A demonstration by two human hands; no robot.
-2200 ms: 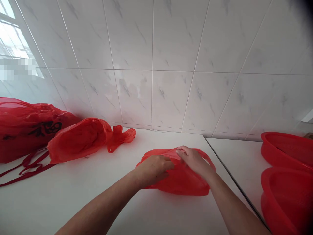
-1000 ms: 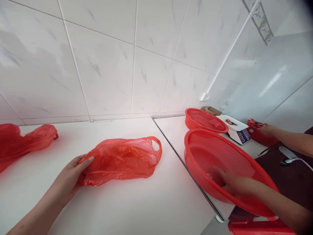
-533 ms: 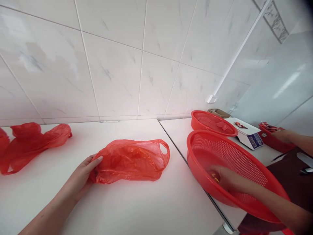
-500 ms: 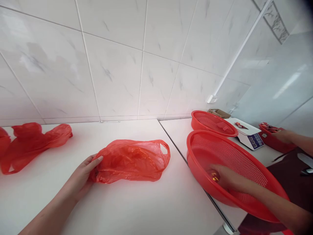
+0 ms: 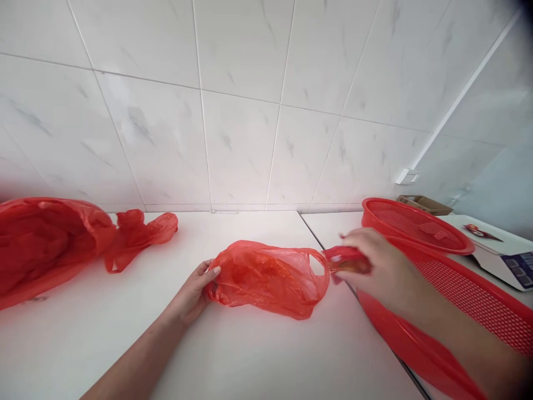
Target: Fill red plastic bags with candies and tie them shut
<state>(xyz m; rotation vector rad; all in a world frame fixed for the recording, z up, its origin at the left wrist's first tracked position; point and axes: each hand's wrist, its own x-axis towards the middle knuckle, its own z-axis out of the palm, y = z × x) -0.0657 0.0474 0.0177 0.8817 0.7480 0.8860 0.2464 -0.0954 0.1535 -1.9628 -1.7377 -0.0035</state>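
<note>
A thin red plastic bag [image 5: 270,275] lies on the white counter [image 5: 233,355], its handles pointing right. My left hand [image 5: 195,289] pinches the bag's left end against the counter, fingers closed on the plastic. My right hand [image 5: 375,266] hovers just right of the bag's handles, closed around small red packets [image 5: 347,259] that stick out toward the bag. That hand sits above the near rim of a big red perforated basket [image 5: 458,311].
Two more red bags, one bulky [image 5: 41,244] and one crumpled [image 5: 139,233], lie at the left against the tiled wall. A second red basket [image 5: 416,225] stands behind the first, with a white scale [image 5: 499,250] and a cardboard box [image 5: 425,203] beyond.
My right hand has come out of the big basket with red packets and moved left to the bag's handles. The view has swung left; my left hand stays on the bag.
</note>
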